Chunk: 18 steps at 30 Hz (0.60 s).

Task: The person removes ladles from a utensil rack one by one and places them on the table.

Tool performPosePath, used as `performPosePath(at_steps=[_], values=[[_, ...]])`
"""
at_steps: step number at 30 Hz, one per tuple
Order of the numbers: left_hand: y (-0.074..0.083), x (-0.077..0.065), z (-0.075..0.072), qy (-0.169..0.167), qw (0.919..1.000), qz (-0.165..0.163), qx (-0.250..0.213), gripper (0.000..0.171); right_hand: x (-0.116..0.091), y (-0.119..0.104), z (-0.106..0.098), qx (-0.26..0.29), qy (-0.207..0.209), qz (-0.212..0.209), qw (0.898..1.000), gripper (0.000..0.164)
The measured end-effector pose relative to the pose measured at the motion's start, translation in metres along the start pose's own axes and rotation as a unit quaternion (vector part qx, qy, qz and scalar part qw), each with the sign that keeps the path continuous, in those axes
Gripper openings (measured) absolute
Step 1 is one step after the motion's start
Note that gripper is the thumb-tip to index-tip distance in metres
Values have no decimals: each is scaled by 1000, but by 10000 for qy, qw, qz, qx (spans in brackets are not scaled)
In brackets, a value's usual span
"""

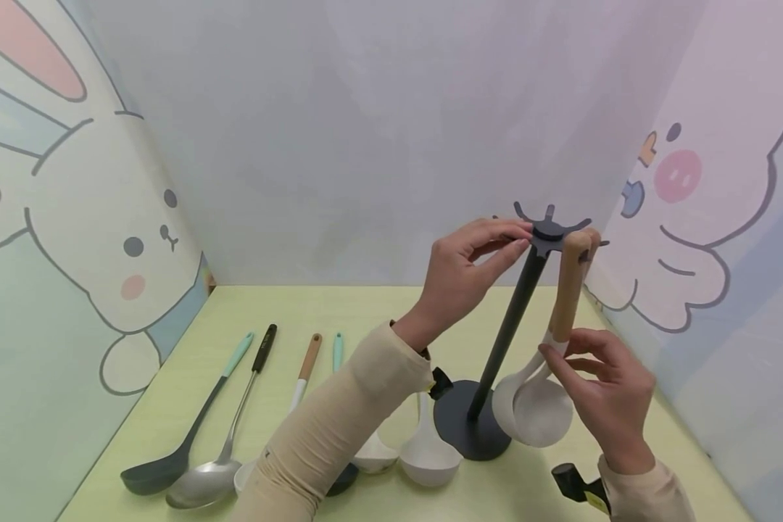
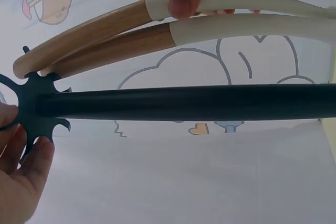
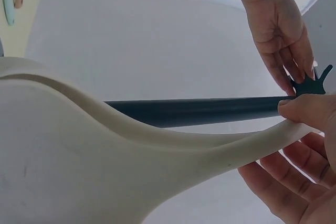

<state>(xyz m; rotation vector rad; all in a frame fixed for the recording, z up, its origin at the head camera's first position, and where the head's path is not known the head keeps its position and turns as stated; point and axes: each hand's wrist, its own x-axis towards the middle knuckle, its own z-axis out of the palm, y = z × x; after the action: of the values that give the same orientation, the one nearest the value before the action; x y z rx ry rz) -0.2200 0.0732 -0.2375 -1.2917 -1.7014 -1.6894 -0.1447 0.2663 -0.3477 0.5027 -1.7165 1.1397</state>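
A black utensil rack (image 1: 509, 333) with a ring of curved hooks stands at the right of the table, and my left hand (image 1: 460, 272) pinches the hooks at its top between thumb and fingers. My right hand (image 1: 613, 384) holds the white necks of two ladles beside the post. The nearer ladle (image 1: 544, 415) has a white bowl and a wooden handle; the other ladle (image 2: 121, 51), alike, lies close against it. Both handle ends are up at the hooks in the left wrist view. Whether either one hangs on a hook I cannot tell.
On the table to the left lie a dark grey ladle (image 1: 156, 471) with a mint handle and a steel spoon (image 1: 205, 482) with a black handle. More utensils, including a white ladle (image 1: 431, 460), lie left of the rack base (image 1: 453, 417), partly behind my left sleeve (image 1: 339, 428). Cartoon-printed walls enclose the table.
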Motion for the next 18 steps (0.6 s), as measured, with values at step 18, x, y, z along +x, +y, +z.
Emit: performPosePath(at_steps=[18], values=[[-4, 2, 1, -41, 10000, -45, 2, 16, 2, -4, -8, -252, -111, -82, 9996, 30]])
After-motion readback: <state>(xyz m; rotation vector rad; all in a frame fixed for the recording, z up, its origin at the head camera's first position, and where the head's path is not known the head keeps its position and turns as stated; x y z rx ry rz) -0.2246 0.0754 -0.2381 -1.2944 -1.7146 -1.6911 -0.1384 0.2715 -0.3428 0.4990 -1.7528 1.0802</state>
